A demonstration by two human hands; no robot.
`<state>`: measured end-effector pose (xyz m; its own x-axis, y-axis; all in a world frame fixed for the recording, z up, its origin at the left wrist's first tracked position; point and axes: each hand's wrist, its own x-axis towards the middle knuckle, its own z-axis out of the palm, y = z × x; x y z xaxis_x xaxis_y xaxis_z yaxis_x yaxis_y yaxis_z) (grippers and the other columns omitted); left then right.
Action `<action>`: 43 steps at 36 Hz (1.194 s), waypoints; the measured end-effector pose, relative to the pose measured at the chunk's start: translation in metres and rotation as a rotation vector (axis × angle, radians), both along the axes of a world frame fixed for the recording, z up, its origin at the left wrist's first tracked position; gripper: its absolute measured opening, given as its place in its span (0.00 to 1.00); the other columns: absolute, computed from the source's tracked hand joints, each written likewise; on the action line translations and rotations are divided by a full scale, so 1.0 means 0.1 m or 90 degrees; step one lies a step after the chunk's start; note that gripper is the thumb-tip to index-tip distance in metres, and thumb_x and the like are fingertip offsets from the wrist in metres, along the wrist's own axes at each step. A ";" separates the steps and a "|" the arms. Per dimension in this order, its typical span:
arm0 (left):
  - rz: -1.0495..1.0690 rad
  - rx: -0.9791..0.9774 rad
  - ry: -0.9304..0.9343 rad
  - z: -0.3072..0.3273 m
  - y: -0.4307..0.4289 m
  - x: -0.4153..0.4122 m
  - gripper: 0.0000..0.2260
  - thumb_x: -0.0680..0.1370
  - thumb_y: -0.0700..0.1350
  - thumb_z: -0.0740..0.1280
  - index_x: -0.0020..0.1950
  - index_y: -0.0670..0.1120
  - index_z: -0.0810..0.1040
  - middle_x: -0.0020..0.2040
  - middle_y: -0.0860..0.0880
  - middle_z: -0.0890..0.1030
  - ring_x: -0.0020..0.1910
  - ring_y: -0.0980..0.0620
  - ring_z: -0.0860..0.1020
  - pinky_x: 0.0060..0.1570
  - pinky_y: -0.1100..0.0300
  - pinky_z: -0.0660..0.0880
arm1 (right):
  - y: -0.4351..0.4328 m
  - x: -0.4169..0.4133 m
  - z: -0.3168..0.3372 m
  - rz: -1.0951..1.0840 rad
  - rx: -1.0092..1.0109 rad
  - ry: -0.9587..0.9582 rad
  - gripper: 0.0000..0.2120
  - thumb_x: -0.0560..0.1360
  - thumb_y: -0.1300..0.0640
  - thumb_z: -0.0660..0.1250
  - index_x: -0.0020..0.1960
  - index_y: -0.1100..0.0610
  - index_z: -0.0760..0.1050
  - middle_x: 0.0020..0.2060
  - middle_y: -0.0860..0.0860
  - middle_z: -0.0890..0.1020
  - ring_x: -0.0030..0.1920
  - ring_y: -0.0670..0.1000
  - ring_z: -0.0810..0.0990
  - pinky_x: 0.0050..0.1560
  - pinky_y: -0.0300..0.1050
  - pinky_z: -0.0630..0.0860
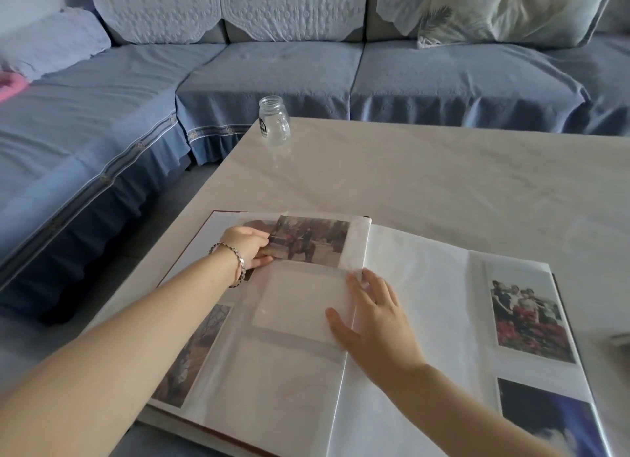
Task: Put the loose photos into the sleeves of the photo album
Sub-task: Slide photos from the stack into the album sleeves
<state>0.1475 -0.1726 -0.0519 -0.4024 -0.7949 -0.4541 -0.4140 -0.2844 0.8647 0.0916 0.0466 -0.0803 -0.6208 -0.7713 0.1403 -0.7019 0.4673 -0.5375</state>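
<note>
Since the photo (310,240) looks thin and bendy, my left grip (250,247) pinches its edge. My right grip (371,317), spread flat, presses the slick sleeve (300,299).

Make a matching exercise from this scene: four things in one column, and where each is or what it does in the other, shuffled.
1. jar
2. left hand
3. right hand
4. leaf pillow

A. lies flat on the album
B. on the sofa
C. stands at the table's far corner
D. holds a photo

Pairs: 1-C, 2-D, 3-A, 4-B
</note>
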 end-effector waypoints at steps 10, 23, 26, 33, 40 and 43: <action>-0.056 -0.072 -0.102 0.11 0.02 -0.05 0.08 0.69 0.41 0.76 0.40 0.44 0.77 0.40 0.48 0.78 0.38 0.56 0.76 0.28 0.67 0.76 | -0.01 -0.02 -0.09 -0.029 -0.019 0.099 0.29 0.70 0.40 0.56 0.56 0.60 0.79 0.52 0.56 0.81 0.52 0.55 0.81 0.45 0.46 0.79; -0.077 -0.346 -0.148 0.11 0.15 -0.04 0.06 0.70 0.42 0.74 0.35 0.46 0.79 0.30 0.50 0.77 0.31 0.51 0.74 0.39 0.58 0.75 | -0.03 -0.03 -0.13 -0.041 -0.073 0.164 0.28 0.69 0.40 0.57 0.54 0.61 0.80 0.48 0.54 0.82 0.50 0.54 0.82 0.45 0.43 0.79; -0.088 -0.469 -0.163 0.13 0.22 -0.02 0.05 0.71 0.43 0.73 0.37 0.45 0.79 0.32 0.53 0.77 0.36 0.52 0.76 0.37 0.62 0.69 | -0.03 -0.03 -0.15 -0.043 -0.072 0.167 0.28 0.70 0.40 0.57 0.54 0.61 0.80 0.49 0.55 0.82 0.50 0.54 0.82 0.46 0.43 0.79; -0.071 -0.628 -0.141 0.16 0.30 0.03 0.05 0.73 0.43 0.71 0.39 0.43 0.80 0.36 0.50 0.80 0.38 0.50 0.77 0.39 0.59 0.72 | -0.04 -0.03 -0.16 -0.051 -0.069 0.181 0.28 0.70 0.40 0.56 0.55 0.60 0.80 0.49 0.54 0.82 0.51 0.54 0.82 0.46 0.44 0.79; -0.046 -0.613 -0.080 0.25 0.35 0.01 0.06 0.73 0.42 0.71 0.36 0.46 0.76 0.31 0.59 0.74 0.35 0.55 0.74 0.39 0.63 0.68 | -0.03 -0.03 -0.16 -0.048 -0.073 0.184 0.29 0.69 0.40 0.56 0.55 0.60 0.80 0.49 0.55 0.82 0.51 0.55 0.82 0.45 0.44 0.79; -0.042 -0.576 -0.044 0.29 0.34 0.01 0.07 0.72 0.41 0.71 0.35 0.47 0.76 0.31 0.58 0.76 0.32 0.58 0.75 0.36 0.64 0.70 | -0.03 -0.03 -0.16 -0.048 -0.076 0.180 0.28 0.69 0.40 0.56 0.55 0.59 0.80 0.50 0.55 0.82 0.51 0.54 0.82 0.45 0.44 0.79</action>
